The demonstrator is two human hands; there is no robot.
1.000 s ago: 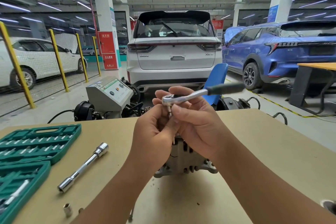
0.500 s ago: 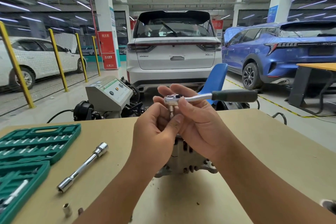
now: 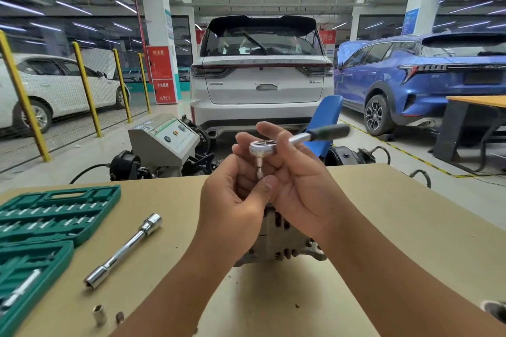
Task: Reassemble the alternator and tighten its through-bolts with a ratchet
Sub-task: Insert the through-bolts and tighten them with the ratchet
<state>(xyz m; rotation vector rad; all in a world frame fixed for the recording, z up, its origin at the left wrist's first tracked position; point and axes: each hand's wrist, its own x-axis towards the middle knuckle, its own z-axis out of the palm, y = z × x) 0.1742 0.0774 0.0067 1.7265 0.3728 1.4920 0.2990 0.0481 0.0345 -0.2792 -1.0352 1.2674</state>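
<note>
- The right hand (image 3: 304,186) held the ratchet (image 3: 298,139) by its head above the alternator (image 3: 282,243) on the bench (image 3: 397,227).
- The left hand (image 3: 232,200) pinched the ratchet's downward shaft.

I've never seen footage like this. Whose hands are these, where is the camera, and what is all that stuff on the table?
No machine here: a person wears a camera on the head, so the single picture looks forward and down at their own hands. The left hand pinches the short metal shaft under the ratchet, a turning wrench with a dark handle. The right hand cradles the ratchet's head. Below the hands, the alternator, a car's generator, stands on the tan table. To the left lie a green socket case, open, a chrome extension bar and a small loose socket. Cars are parked behind.
</note>
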